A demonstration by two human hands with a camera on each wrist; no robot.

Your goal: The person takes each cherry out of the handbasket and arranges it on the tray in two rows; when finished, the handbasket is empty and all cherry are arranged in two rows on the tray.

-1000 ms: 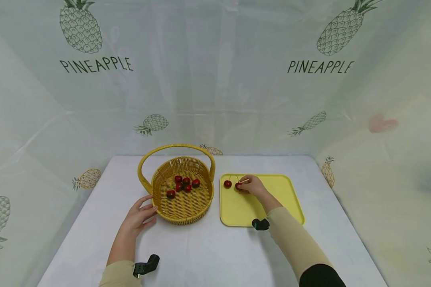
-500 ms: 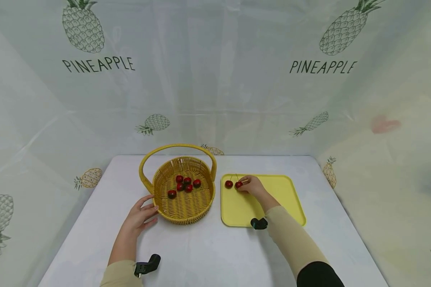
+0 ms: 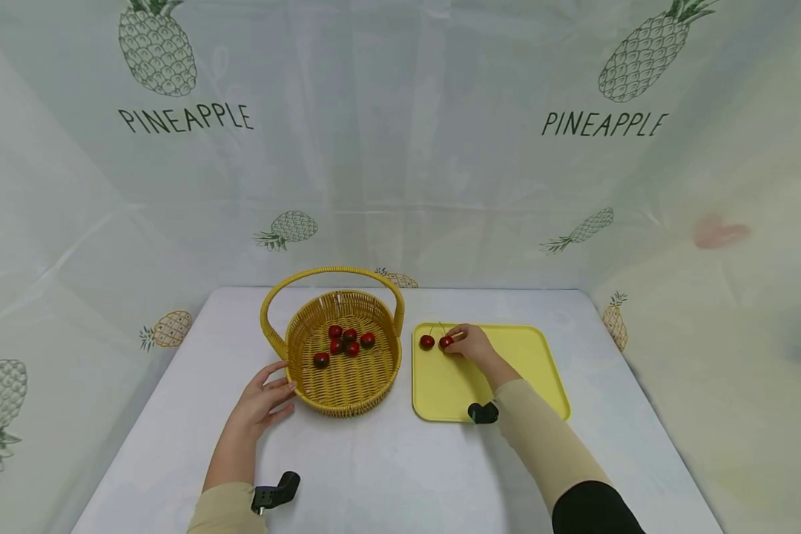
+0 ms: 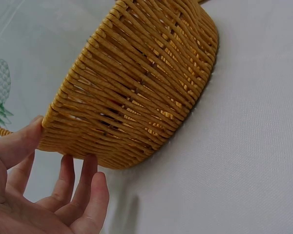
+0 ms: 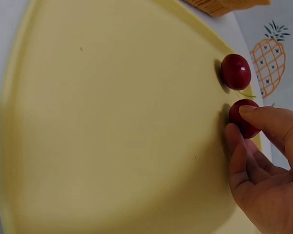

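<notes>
A round yellow wicker basket point(image 3: 343, 386) with an upright handle stands on the left of the table, several dark red cherries point(image 3: 352, 348) on its floor. My left hand point(image 3: 259, 404) holds its near left side; in the left wrist view the thumb point(image 4: 22, 141) lies at the rim and other fingers touch the woven wall. Over the yellow tray point(image 3: 440, 393), my right hand point(image 3: 470, 345) pinches a stemmed cherry point(image 5: 244, 118) between thumb and fingers, close to the tray surface. Just beside it a second stemmed cherry point(image 5: 235, 71) rests on the tray near its far left corner.
The white table point(image 3: 374, 475) carries basket and tray side by side, a narrow gap between them. Its far edge meets a hanging sheet point(image 3: 400, 148) printed with pineapples. The basket handle point(image 3: 334, 271) arches high above the rim.
The head view has shifted slightly. The cherry at my right fingers, partly covered before, now shows more fully in the pinch. My left hand stays on the basket.
</notes>
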